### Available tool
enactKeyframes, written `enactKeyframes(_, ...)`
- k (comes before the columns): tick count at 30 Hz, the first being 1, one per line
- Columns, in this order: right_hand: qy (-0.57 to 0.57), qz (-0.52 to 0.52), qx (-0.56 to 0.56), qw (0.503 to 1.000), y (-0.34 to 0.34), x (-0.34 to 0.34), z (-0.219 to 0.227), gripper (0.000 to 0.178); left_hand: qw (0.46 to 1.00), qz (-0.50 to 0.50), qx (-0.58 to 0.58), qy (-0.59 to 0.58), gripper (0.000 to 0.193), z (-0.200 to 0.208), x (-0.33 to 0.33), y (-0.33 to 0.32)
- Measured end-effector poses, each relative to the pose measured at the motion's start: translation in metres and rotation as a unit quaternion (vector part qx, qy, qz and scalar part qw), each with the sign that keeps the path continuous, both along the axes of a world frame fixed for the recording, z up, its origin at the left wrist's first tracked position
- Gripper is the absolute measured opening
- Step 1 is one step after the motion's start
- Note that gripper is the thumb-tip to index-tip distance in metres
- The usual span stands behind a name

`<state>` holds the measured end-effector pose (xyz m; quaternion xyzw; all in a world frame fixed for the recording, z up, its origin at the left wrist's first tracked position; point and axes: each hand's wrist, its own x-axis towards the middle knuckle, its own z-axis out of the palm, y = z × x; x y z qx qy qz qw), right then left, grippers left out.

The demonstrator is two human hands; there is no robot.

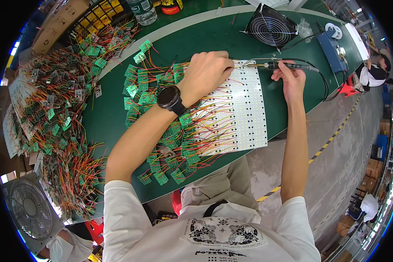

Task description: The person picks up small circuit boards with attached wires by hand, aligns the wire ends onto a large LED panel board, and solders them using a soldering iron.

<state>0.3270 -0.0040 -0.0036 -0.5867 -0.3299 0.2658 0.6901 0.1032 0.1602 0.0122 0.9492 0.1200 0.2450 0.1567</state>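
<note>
My right hand (290, 77) grips a soldering iron (271, 65) with a black handle and a thin tube running along it. The iron's tip points left, at the far edge of a white LED panel (251, 105). Close to that tip, my left hand (208, 75) is closed, fingertips pressed together over the panel; what they hold is hidden. Red and yellow wires (214, 118) lie across the panel. They run to small green circuit boards (174, 131) grouped on the panel's left side, some covered by my left forearm.
A large heap of wired circuit boards (59, 100) fills the table's left. At the back stand a water bottle (143, 11) and a black fan (271, 27). A blue box (332, 50) with a solder spool (334, 30) sits right; black cables (325, 83) curve beside my right hand.
</note>
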Motion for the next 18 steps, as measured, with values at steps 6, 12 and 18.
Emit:
enactKeyframes(6,0.034,-0.024,0.020,0.999,0.000,-0.001,0.002,0.020,1.000,-0.006,-0.010,-0.010,0.013,-0.002,0.001,0.001)
enactKeyframes(12,0.038,-0.018,0.017,0.999,-0.001,0.001,0.001,0.019,0.996,-0.021,-0.080,-0.044,0.020,0.007,-0.001,-0.004)
enactKeyframes(18,0.042,-0.016,0.019,0.999,0.000,0.000,0.001,0.018,0.980,-0.153,-0.124,0.022,0.020,0.014,-0.008,-0.001)
